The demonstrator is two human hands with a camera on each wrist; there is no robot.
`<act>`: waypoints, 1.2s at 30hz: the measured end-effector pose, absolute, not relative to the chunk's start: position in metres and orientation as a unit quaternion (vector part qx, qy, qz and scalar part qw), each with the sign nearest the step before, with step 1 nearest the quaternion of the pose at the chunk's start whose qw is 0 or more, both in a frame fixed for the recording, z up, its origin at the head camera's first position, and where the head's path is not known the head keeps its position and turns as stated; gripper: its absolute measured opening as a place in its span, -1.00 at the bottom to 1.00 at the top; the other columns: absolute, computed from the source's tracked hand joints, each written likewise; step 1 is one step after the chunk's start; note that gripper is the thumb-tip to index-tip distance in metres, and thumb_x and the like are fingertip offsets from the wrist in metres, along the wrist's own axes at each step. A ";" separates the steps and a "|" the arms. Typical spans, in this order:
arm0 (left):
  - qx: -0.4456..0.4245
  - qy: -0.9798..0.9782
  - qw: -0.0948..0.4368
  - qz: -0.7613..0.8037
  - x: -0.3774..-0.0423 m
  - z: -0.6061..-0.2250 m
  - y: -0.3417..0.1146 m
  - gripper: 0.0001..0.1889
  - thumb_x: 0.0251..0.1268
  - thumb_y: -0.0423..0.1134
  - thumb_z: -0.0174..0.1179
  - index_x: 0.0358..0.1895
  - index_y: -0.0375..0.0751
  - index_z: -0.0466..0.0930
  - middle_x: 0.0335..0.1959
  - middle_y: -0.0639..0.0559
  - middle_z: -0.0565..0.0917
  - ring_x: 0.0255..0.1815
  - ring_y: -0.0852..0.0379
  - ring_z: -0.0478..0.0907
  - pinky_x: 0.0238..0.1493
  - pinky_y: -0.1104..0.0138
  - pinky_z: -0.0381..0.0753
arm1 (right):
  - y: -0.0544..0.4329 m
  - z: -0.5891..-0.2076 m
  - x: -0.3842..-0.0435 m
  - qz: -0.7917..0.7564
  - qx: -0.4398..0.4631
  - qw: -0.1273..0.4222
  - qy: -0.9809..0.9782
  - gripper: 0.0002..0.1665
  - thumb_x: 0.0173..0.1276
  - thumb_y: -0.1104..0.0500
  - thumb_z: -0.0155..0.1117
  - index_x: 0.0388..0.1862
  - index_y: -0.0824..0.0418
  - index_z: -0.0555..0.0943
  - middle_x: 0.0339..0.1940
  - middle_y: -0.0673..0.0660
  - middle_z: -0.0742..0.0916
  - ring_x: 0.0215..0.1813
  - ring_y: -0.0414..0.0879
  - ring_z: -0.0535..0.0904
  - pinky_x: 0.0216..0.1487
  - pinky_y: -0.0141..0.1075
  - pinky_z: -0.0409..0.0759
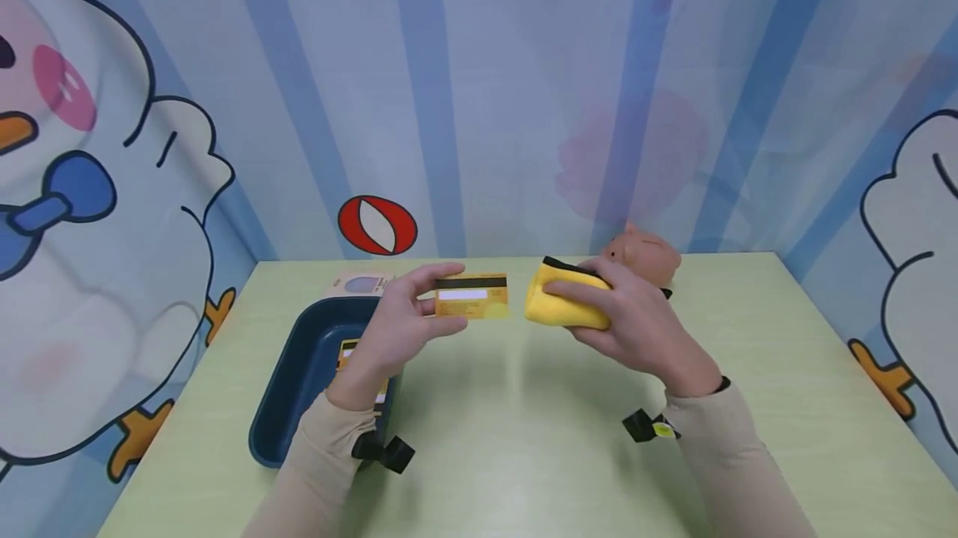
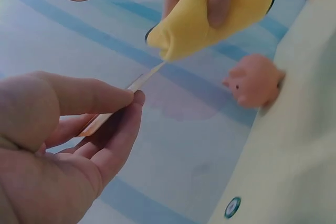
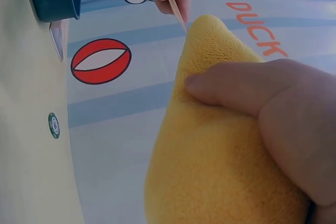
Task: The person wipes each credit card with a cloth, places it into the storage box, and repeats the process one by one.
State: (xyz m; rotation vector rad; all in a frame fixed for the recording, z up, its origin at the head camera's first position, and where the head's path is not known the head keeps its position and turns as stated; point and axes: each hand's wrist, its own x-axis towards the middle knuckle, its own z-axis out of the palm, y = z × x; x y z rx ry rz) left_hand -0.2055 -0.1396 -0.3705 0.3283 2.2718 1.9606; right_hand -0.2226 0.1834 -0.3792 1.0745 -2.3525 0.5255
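My left hand (image 1: 400, 326) pinches a yellow bank card (image 1: 471, 306) by its left end, fingers above and thumb below. The card's dark stripe and white strip show in the head view. Edge-on in the left wrist view, the card (image 2: 140, 81) looks thin. My right hand (image 1: 636, 318) grips a folded yellow cloth (image 1: 565, 297) with a black edge, just right of the card. A narrow gap parts cloth and card in the head view. In the right wrist view, the thumb lies on the fuzzy cloth (image 3: 210, 129).
Below my left forearm, a dark blue tray (image 1: 273, 388) holds more yellow cards (image 1: 347, 352). Behind it lies a pale, flat item (image 1: 348, 283). A pink pig figure (image 1: 649, 257) stands beyond my right hand. A small round chip (image 3: 54, 125) lies by the backdrop.
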 end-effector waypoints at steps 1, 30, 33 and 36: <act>0.108 0.756 0.062 0.643 -0.205 -0.369 -0.144 -0.29 0.29 -0.57 0.35 0.51 -0.13 0.44 0.39 -0.23 0.50 0.18 -0.19 0.68 0.10 0.20 0.76 | 0.184 -0.380 -0.223 0.191 0.393 0.248 -0.865 -0.31 0.17 0.14 0.64 0.30 -0.16 0.68 0.18 0.23 0.66 0.06 0.11 0.62 -0.18 -0.04 0.70; 0.100 0.910 0.109 0.387 -0.193 -0.381 -0.285 -0.82 0.47 -0.32 0.29 0.04 -0.25 0.67 -0.20 -0.11 0.69 -0.33 -0.02 0.58 -0.31 0.15 0.68 | 0.193 -0.379 -0.228 0.189 0.391 0.255 -0.864 -0.36 0.16 0.17 0.62 0.26 -0.10 0.71 0.12 0.24 0.67 0.04 0.11 0.62 -0.13 -0.02 0.68; 0.127 0.906 0.155 0.372 -0.191 -0.389 -0.290 -0.88 0.48 -0.36 0.25 -0.02 -0.25 0.67 -0.29 -0.05 0.68 -0.35 0.02 0.56 -0.31 0.18 0.63 | 0.193 -0.380 -0.228 0.189 0.390 0.254 -0.864 -0.36 0.16 0.17 0.62 0.26 -0.10 0.71 0.12 0.25 0.67 0.05 0.12 0.62 -0.10 0.00 0.68; 0.157 0.895 0.204 0.364 -0.190 -0.396 -0.292 -0.89 0.46 -0.43 0.18 -0.09 -0.26 0.67 -0.25 -0.04 0.66 -0.28 0.02 0.55 -0.27 0.23 0.61 | 0.193 -0.380 -0.227 0.189 0.390 0.254 -0.864 -0.36 0.15 0.17 0.63 0.26 -0.09 0.71 0.12 0.25 0.67 0.05 0.13 0.61 -0.08 0.01 0.67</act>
